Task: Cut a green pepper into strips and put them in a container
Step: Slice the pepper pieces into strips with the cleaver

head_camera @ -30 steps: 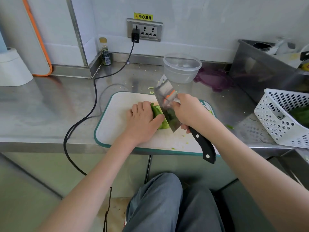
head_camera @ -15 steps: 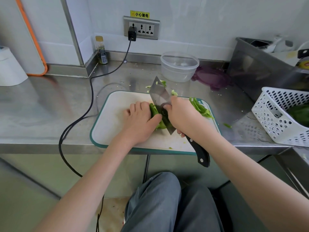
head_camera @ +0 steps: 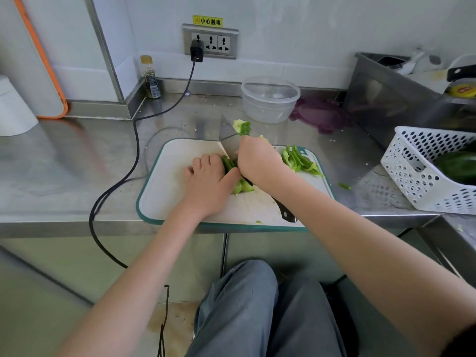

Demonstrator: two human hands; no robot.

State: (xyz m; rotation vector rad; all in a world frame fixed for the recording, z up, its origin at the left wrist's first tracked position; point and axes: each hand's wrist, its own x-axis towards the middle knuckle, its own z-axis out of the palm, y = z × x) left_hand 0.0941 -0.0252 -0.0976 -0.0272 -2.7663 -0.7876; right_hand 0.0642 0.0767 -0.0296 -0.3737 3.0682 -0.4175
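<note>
- Pepper (head_camera: 238, 185) is lying near the middle of the cutting board (head_camera: 164, 191), pinned under the left hand (head_camera: 208, 181), which is pressing down on it so it is not sliding under the blade
- The grip of the left hand is resting on the pepper with the thumb reaching toward 3 o'clock, right beside the blade; the fingertips look tucked back, probably to keep them away from the edge
- The right hand (head_camera: 260, 163) is wrapping its grip high on the knife (head_camera: 228, 140), close to the blade, with the black handle end sticking out toward 5 o'clock; choking up like this is likely giving tighter control of thin slices
- The blade is running from 11 o'clock to 5 o'clock across the pepper, and a scrap of pepper is clinging to its far end
- Finished strips (head_camera: 298, 159) are piling at 3 o'clock on the board, pushed aside so the cutting spot is staying free
- The clear container (head_camera: 270, 99) is waiting on the bench (head_camera: 64, 163) at 12 o'clock beyond the board, with no strips visible in it, near enough for the strips to go in later
- A white basket (head_camera: 412, 171) at 3 o'clock is holding another dark green vegetable
- Judging by the piece left under the hand, the slicing is partly done
</note>
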